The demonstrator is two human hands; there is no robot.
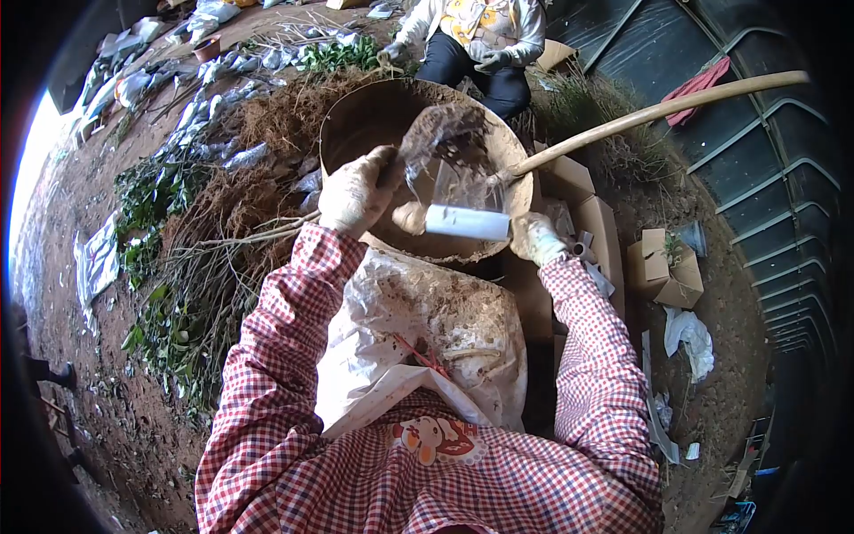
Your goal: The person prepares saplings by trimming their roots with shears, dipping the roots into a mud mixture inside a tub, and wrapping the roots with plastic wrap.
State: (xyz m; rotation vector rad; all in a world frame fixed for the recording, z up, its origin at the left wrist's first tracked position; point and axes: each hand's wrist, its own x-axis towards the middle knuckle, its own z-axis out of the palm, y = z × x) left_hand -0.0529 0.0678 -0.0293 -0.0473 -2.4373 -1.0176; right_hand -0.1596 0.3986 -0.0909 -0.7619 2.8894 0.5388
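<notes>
My left hand [358,191], in a soiled pale glove, has its fingers closed on the edge of a clear plastic bag [449,182] with dark soil and roots at its top. A white roll [467,222] lies across the lower part of the bag. At the right end of the roll is my right hand [536,238], also gloved, fingers curled; what it grips is hidden. Both hands are over a large round tub [342,133], and a long wooden handle [658,111] rests over its right rim.
Bare-root plants [222,258] lie at the left. A person [476,44] in gloves sits beyond the tub. Cardboard boxes [596,222] stand right of it. A dirty white sack [418,329] covers my lap. A small open box [663,267] sits farther right.
</notes>
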